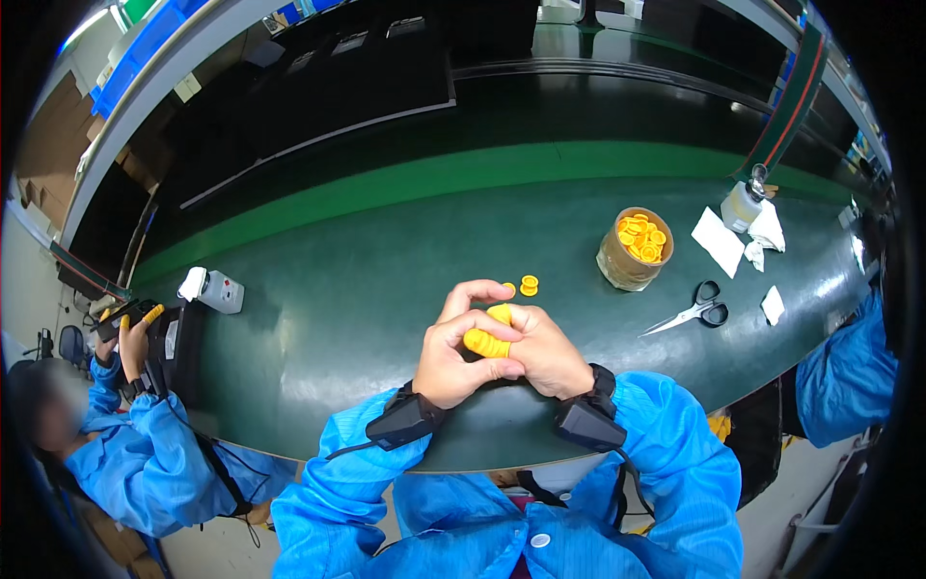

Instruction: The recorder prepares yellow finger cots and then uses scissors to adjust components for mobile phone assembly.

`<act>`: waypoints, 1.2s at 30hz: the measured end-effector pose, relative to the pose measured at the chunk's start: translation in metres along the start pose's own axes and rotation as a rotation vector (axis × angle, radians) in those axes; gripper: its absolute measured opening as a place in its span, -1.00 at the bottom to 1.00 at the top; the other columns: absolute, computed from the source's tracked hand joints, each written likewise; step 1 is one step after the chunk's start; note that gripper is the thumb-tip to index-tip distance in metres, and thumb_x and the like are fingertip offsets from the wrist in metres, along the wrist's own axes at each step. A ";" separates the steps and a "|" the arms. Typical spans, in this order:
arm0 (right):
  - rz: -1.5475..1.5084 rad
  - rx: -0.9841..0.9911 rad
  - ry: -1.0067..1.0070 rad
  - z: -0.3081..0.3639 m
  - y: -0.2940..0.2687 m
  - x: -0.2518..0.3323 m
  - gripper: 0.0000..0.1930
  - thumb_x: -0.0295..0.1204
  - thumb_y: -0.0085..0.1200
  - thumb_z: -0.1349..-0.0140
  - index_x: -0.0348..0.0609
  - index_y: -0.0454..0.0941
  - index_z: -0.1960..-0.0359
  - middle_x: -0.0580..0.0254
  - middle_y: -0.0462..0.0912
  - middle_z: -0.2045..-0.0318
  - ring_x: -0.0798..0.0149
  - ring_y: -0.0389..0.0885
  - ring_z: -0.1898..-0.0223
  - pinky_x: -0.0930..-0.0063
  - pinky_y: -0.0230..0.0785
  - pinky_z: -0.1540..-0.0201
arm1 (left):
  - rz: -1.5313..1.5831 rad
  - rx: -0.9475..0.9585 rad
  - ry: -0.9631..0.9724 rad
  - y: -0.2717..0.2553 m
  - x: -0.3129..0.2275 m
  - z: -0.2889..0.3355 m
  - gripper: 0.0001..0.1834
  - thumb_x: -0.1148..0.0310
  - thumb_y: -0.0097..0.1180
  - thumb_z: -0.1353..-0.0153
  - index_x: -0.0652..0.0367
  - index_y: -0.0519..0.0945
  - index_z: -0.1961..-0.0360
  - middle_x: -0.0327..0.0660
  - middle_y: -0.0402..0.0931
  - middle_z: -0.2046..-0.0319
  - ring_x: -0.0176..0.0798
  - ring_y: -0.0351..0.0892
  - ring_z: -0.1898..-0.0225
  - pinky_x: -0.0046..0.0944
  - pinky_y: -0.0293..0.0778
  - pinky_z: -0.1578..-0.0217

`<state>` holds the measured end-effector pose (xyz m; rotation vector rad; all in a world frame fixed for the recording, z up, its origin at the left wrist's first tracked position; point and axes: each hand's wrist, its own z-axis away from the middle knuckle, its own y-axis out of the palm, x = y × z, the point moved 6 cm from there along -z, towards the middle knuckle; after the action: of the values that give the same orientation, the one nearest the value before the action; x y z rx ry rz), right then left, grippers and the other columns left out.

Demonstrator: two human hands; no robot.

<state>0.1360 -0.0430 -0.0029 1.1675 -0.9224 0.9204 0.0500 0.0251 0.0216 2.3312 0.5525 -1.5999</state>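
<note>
Both my hands meet over the front middle of the green table. My left hand (447,352) is closed around a ribbed yellow finger cot (487,344), its thumb below and a finger above. That cot appears to cover a finger of my right hand (552,353), whose fingers are curled in and partly hidden. More yellow (499,314) shows between the hands, just above. Beyond my fingertips, a rolled yellow finger cot (529,286) lies on the table, with another partly visible beside it. A round brown tub (625,268) to the right holds several rolled yellow finger cots (641,238).
Black-handled scissors (709,305), white paper pieces (719,241) and a pump bottle (742,206) lie to the right. A white bottle (224,292) stands at the left. A co-worker (145,454) in blue with yellow-covered fingertips sits left; another blue sleeve (847,376) shows right.
</note>
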 end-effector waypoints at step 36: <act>1.166 -0.041 -0.362 0.038 0.050 0.067 -0.65 -0.28 0.24 -0.11 -0.38 0.66 0.24 -0.17 0.70 0.30 -0.09 0.72 0.28 0.19 0.57 0.21 | -0.756 0.357 0.816 0.101 -0.145 0.033 -0.36 0.49 0.42 0.20 0.37 0.53 -0.01 0.10 0.57 0.01 0.03 0.67 0.08 -0.13 0.63 0.11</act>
<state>0.1082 -0.0658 0.0817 0.6942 -1.9881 1.6014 0.0214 -0.1024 0.1452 3.2752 1.5773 -0.8959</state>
